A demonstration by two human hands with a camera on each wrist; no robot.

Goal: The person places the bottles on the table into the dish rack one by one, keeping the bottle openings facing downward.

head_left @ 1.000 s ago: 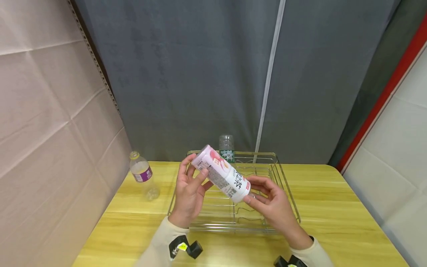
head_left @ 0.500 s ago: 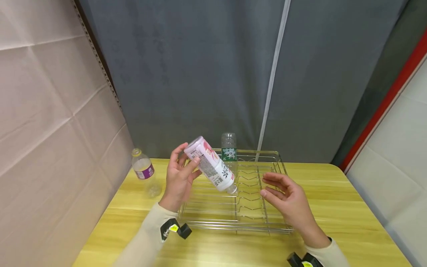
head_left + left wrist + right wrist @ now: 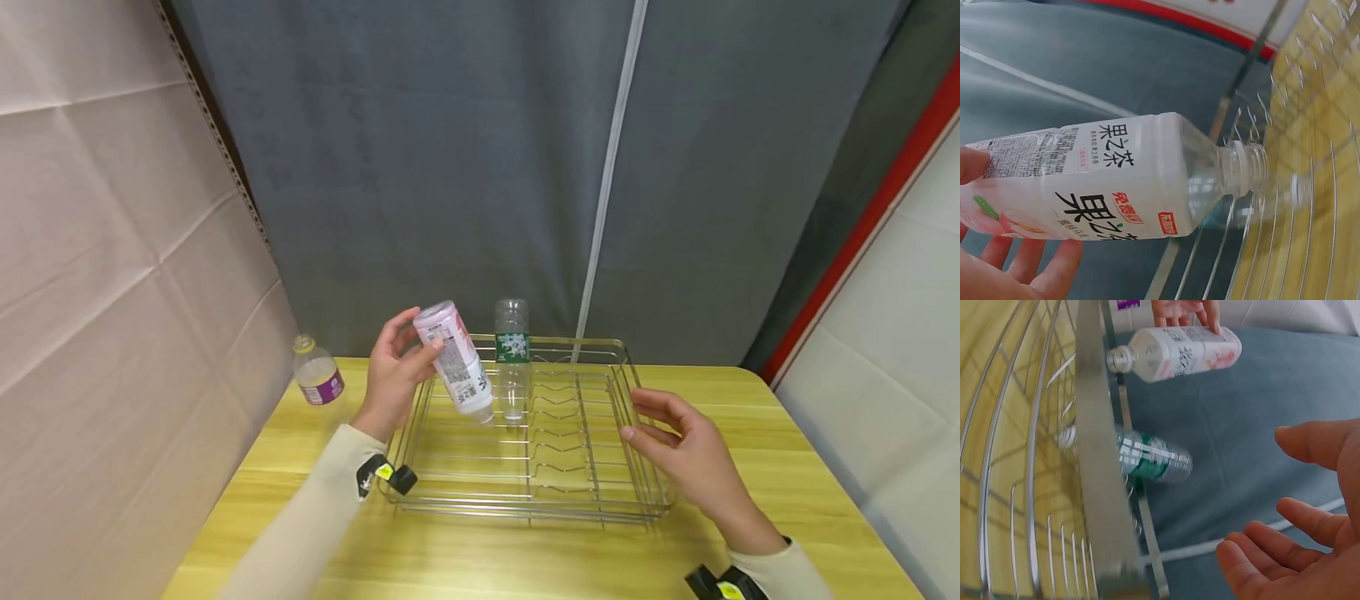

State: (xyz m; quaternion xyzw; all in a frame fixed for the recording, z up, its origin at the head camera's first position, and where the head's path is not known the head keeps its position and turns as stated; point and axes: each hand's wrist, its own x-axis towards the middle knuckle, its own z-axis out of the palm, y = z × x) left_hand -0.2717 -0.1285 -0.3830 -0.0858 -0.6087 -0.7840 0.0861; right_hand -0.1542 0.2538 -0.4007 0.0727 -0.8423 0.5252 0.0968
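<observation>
My left hand (image 3: 393, 367) grips a bottle (image 3: 455, 362) with a pink and white label near its base. The bottle is tilted neck-down over the left part of a wire dish rack (image 3: 555, 504); in the left wrist view its bare threaded neck (image 3: 1244, 167) carries no cap. Beside it, a clear bottle with a green label (image 3: 513, 347) stands upside down in the rack. My right hand (image 3: 686, 446) hovers at the rack's right side, fingers apart and nothing between them; the right wrist view shows the same hand (image 3: 1310, 531).
A clear bottle with a purple label and yellow cap (image 3: 318, 372) stands on the wooden table (image 3: 750, 467), left of the rack. A grey curtain (image 3: 435, 167) hangs behind, with pale cloth walls (image 3: 112, 317) at the sides.
The right hand has let go of the bottle's neck and moved right. The left hand has shifted left with the bottle, which now points more steeply down.
</observation>
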